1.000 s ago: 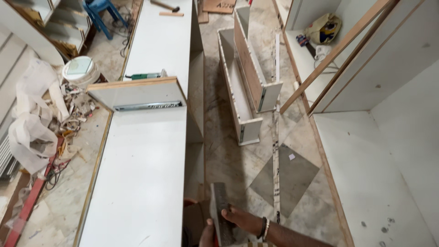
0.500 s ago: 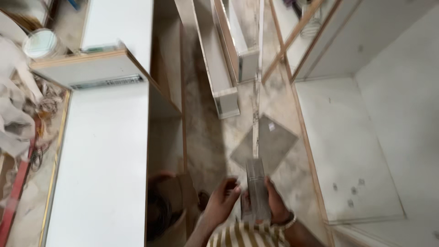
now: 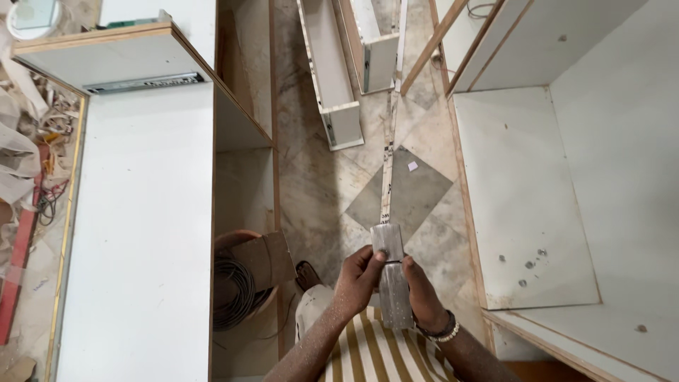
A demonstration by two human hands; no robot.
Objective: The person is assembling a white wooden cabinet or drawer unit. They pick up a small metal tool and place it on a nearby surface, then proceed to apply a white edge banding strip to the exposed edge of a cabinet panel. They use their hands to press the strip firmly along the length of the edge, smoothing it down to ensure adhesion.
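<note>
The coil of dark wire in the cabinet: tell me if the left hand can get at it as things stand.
Probably yes. The coil of dark wire lies in an open-fronted compartment beside the left hand, though that hand grips the metal strip, and a brown board partly covers the coil.

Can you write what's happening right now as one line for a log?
left hand: grips metal drawer slide | right hand: grips same slide | slide: held over marble floor | nearby: white cabinet top, drawer boxes

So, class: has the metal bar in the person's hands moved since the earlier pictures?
Yes. The metal bar has moved right, away from the white cabinet, and now lies over the grey floor diamond, held by both hands.
</note>
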